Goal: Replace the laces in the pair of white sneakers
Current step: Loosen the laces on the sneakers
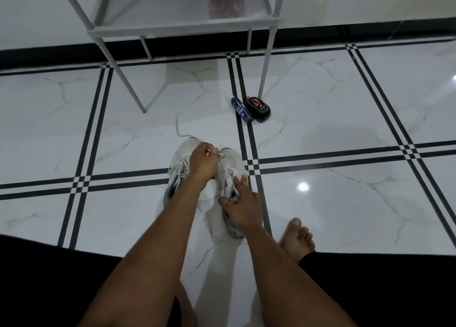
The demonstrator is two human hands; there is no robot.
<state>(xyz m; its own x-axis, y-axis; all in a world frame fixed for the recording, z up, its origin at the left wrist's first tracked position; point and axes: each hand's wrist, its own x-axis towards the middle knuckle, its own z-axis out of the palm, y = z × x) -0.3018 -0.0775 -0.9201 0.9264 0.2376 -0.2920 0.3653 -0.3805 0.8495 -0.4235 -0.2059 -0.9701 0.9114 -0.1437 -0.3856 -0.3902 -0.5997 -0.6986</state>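
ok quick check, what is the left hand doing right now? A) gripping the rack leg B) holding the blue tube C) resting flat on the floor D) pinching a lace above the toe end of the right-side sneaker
D: the left hand has its fingers curled around a white lace, pulling it taut from the right-side sneaker, while the right hand holds that sneaker down near its opening.

Two white sneakers sit side by side at frame centre on a marble-tiled floor. The left hand pinches a lace above the right sneaker; the right hand grips that sneaker's collar. The left sneaker lies beside it.
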